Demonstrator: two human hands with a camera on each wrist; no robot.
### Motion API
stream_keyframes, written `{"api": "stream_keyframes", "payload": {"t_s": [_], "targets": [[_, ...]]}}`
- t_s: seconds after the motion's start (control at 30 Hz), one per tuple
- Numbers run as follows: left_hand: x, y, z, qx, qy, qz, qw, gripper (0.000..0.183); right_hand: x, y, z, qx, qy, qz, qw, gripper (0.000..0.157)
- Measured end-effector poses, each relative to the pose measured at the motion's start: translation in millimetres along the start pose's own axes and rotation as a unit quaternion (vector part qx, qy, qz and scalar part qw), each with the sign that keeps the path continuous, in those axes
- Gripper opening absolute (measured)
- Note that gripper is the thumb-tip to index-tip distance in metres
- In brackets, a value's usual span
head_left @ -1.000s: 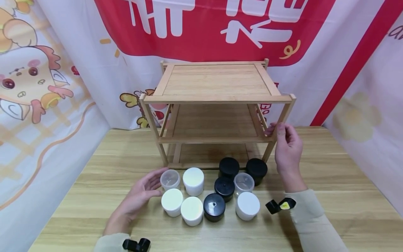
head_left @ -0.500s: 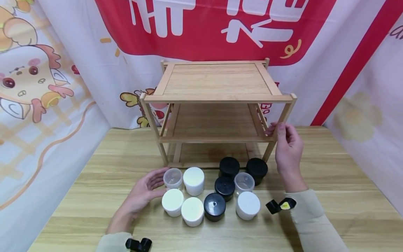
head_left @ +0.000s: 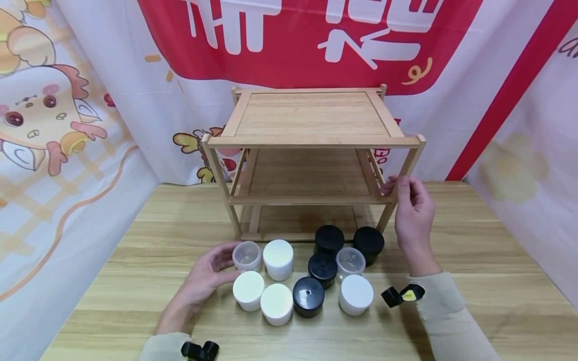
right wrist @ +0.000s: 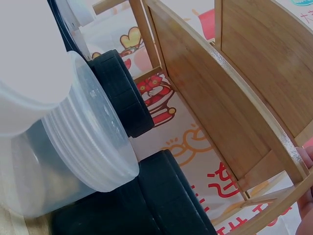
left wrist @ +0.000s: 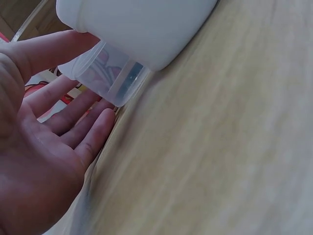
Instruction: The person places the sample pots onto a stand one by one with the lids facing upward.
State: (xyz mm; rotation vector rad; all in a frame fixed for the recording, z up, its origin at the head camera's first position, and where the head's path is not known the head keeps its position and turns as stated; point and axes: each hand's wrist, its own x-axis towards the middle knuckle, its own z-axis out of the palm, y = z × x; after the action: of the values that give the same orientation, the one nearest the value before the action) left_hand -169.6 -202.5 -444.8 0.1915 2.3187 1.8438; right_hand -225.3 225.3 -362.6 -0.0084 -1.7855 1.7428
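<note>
My left hand (head_left: 205,273) lies at the left of a group of jars, its fingers loosely extended beside a clear plastic jar (head_left: 247,256). In the left wrist view the thumb (left wrist: 58,51) reaches to a white-lidded jar (left wrist: 137,29), and the other fingers are spread by the clear jar (left wrist: 110,73). With thumb and curled fingers, my right hand (head_left: 414,215) holds the right front post (head_left: 389,208) of a three-tier wooden shelf (head_left: 311,115). Only its fingertips show at the edge of the right wrist view.
White jars (head_left: 278,259), black-lidded jars (head_left: 308,297) and a second clear jar (head_left: 350,261) stand close together before the shelf. Two black-lidded jars, one of them this jar (head_left: 369,244), are near its lower front edge. Printed cloth (head_left: 135,100) hangs behind and beside the wooden table (head_left: 474,301).
The left hand has shifted slightly right, and the clear jar beside it has slid a little right towards the white jar. The right hand and the shelf have stayed put.
</note>
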Motion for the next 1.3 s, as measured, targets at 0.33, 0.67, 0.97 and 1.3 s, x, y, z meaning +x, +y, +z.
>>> {"api": "stream_keyframes", "payload": {"t_s": [0.33,0.67,0.97,1.3], "targets": [[0.0,1.5,0.6,-0.012,0.029,-0.018,0.9993,0.080,1.2,1.2,-2.6,0.008,0.004,0.009,1.000,0.040],[-3.3,10.9,-9.1,0.022,0.066,-0.032,0.9970,0.078,2.0,1.4,-4.4,0.012,0.006,0.006,1.000,0.038],[-22.3,59.6,-51.0,-0.006,0.132,0.016,0.9912,0.074,0.0,1.3,-2.8,-0.003,0.004,0.012,1.000,0.039],[-33.6,136.7,-78.6,-0.101,0.194,0.123,0.9679,0.053,0.9,2.4,-4.2,-0.003,-0.004,-0.002,1.000,0.040]]}}
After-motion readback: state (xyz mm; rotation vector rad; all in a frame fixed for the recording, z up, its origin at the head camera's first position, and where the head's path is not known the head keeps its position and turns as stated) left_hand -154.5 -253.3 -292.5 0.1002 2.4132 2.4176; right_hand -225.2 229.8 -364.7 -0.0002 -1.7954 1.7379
